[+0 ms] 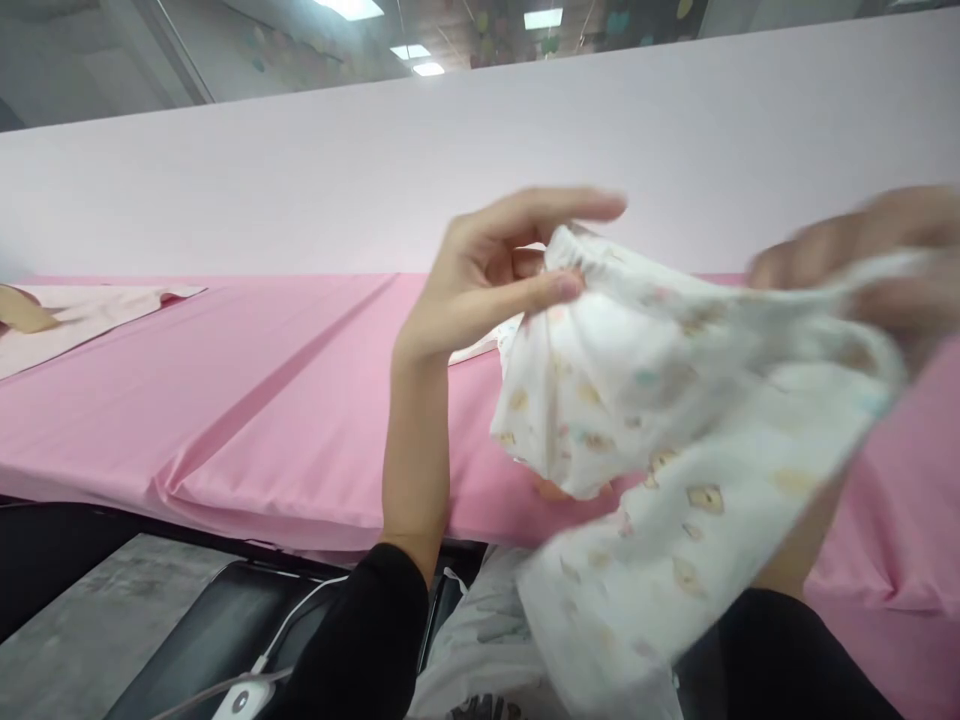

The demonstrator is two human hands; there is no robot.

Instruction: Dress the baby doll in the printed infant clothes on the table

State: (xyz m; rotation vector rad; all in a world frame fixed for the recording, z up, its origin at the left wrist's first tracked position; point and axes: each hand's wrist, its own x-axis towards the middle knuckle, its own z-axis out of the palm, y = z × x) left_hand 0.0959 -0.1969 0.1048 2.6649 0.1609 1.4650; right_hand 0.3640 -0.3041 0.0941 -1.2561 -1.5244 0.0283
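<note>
A small white printed garment [675,430] hangs in the air between my two hands, above a table covered in pink cloth [285,400]. My left hand [487,275] pinches its gathered upper edge between thumb and fingers, with the index finger stretched out above. At the right edge of the view my right hand [885,265] is blurred by motion and closed on the garment's other end. The lower part of the garment droops toward my lap.
A pale pink wall panel [375,170] stands behind the table. A beige and light pink cloth piece [67,315] lies at the far left. Below the table edge sit a black surface, a white cable with a small device [244,698] and a pale bag [480,650].
</note>
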